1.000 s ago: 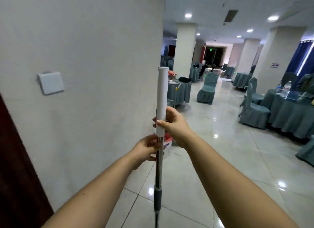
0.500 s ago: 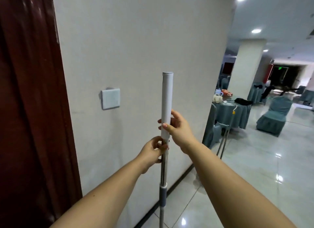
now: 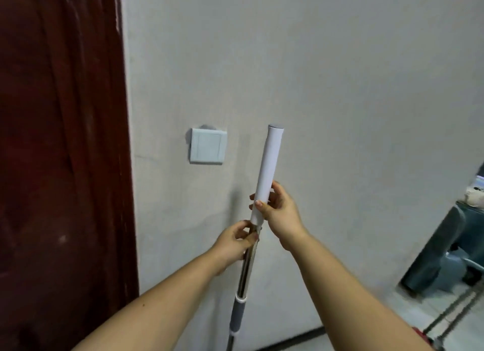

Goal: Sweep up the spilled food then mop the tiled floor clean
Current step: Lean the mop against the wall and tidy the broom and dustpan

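Hands meet in the middle of the view on a long mop pole [image 3: 269,164], which stands nearly upright in front of a plain off-white wall [image 3: 340,88], its top leaning a little to the right. The pole's upper part is a white cylindrical grip with a flat grey cap; below it runs a shiny metal shaft [image 3: 246,269], and lower down sits a grey sleeve [image 3: 237,314] with white rings at both ends. The bottom of the pole runs out of view at the near edge, so its head cannot be seen. The right hand [image 3: 279,211] wraps the lower end of the white grip, fingers curled behind it and thumb laid across the near side. The left hand [image 3: 234,243] sits just below and to the left, pinching the metal shaft between thumb and fingertips right under the end of the white grip. Both bare forearms reach up from the near edge. On the wall, left of the pole's top, is a pale square switch plate [image 3: 207,145]. A dark red wooden door [image 3: 60,154] fills the left side. At the far right stands a chair in a blue-grey fabric cover [image 3: 442,248] on a glossy pale tiled floor [image 3: 408,322], and a black skirting strip [image 3: 301,337] runs along the foot of the wall.
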`<state>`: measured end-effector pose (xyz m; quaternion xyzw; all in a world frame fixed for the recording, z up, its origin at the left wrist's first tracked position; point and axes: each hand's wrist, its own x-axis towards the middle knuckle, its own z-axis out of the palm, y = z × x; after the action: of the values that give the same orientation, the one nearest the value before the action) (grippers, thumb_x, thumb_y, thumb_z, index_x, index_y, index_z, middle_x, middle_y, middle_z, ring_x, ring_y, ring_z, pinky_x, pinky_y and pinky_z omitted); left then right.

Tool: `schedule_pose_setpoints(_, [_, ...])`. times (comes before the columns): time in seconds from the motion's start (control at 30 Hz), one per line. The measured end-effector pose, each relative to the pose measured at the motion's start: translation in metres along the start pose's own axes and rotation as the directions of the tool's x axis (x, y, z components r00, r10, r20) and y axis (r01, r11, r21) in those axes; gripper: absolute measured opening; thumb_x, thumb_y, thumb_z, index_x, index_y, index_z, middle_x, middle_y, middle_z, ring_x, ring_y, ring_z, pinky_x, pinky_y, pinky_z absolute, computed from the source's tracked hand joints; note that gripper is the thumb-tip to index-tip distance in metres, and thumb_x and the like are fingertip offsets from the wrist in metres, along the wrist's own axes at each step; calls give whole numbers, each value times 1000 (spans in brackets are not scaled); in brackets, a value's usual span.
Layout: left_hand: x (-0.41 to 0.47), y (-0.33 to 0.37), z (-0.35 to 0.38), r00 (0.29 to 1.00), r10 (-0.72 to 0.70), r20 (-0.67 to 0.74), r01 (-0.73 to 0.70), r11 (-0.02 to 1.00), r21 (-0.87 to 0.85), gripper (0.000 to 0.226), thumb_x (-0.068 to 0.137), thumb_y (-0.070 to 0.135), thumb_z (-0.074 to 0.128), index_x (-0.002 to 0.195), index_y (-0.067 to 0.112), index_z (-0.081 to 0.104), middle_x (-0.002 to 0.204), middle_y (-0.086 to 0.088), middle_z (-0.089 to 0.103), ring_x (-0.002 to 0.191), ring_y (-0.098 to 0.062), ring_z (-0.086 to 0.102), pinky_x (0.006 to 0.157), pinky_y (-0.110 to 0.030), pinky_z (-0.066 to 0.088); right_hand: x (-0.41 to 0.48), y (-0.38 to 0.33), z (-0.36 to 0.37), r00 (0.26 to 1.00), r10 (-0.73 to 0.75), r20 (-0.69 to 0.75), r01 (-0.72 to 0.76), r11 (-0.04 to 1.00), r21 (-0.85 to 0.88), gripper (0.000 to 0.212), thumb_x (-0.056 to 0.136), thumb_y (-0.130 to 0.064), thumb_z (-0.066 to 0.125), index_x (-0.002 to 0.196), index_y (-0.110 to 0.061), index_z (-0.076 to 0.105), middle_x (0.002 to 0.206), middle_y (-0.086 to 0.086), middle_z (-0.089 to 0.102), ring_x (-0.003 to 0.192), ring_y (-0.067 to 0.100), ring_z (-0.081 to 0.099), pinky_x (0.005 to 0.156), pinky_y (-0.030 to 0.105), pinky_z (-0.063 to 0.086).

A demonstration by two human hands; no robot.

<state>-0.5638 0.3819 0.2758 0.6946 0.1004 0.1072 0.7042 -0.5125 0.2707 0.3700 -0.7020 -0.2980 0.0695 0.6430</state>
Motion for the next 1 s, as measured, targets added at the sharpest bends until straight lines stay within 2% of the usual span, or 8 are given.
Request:
schedule_pose_setpoints(0.13, [7,0,4,989,-42,-141,34,998,-60,8,94,15,59,96,22,62,88,-5,65,79,-16,63,71,-34,50,30,19,-4,989,-27,145,27,1000,3,42,89,1,61,122,-24,52,109,3,60,97,32,67,87,44,56])
schedule_pose_setpoints(0.33, [12,-8,-4,957,-158,-244,145,987,-69,15,97,19,55,110,18,61,91,-3,68,89,-17,64,87,-45,52,59,40,8,958,19,288,-34,998,45,44,88,-1,63,127,-20,52,109,3,58,81,14,62,65,22,55])
schedule_pose_setpoints(0.47, [19,-30,-4,921,-249,-299,241,968,-66,20,97,23,54,116,22,62,100,-3,68,100,-19,63,90,-50,50,69,72,15,935,81,347,-99,994,35,45,88,-1,64,128,-17,53,106,-1,58,96,21,60,78,28,55])
schedule_pose_setpoints(0.6, [28,-36,-5,908,-239,-345,241,970,-36,17,98,26,51,113,28,60,102,1,68,99,-17,60,88,-48,50,82,85,19,940,82,332,-92,996,16,47,87,-4,66,130,-19,52,106,-2,58,93,17,60,63,14,50])
schedule_pose_setpoints(0.7, [36,-37,-7,905,-230,-357,235,972,-31,21,99,26,49,118,28,57,101,2,66,96,-15,58,83,-43,51,90,91,22,936,72,345,-75,997,-4,46,87,-6,68,129,-16,52,108,0,59,95,16,60,70,13,48])
schedule_pose_setpoints(0.8, [42,-39,-10,895,-223,-387,226,973,-40,24,100,26,47,122,26,55,102,1,65,93,-13,58,76,-37,53,99,96,27,933,79,350,-82,997,-7,41,86,-7,70,122,-16,55,104,0,61,95,16,60,75,16,50])
schedule_pose_setpoints(0.93, [48,-43,-18,900,-230,-371,246,969,-5,22,100,27,48,121,23,54,111,-2,66,101,-17,60,76,-40,56,111,99,26,901,123,416,-139,990,9,33,86,-7,69,112,-21,55,96,-1,62,97,24,64,88,37,56])
schedule_pose_setpoints(1.0, [48,-45,-22,912,-220,-346,242,970,20,23,99,28,50,121,24,51,111,-2,66,102,-17,61,70,-35,57,112,102,26,894,127,430,-140,990,-1,33,86,-8,69,113,-22,55,99,0,63,101,26,65,90,41,55])
